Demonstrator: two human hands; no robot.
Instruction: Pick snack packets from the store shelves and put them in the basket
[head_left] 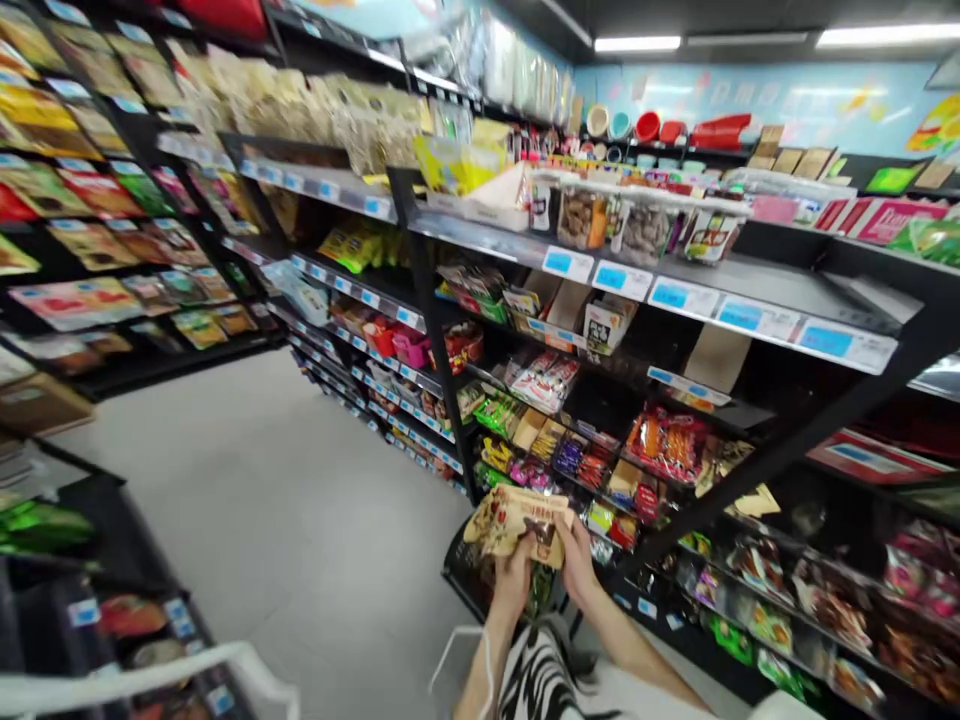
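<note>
Both my hands grip beige snack bags (517, 515) with brown print, held low in front of my body. The fingers of my left hand (513, 572) are closed on their near edge. My right hand (576, 556) pinches them at the right side. Whether it is one bag or a few stacked together I cannot tell. Just below is a dark bin or basket (454, 572), partly covered by the bags and my arms, with some packaging showing in it.
A black-framed shelf (540, 245) with price tags and packaged snacks stands to the right. More snack racks (142, 260) line the far left. Grey floor (300, 520) runs between them. A cardboard box (45, 400) and a low display (127, 560) stand at the left.
</note>
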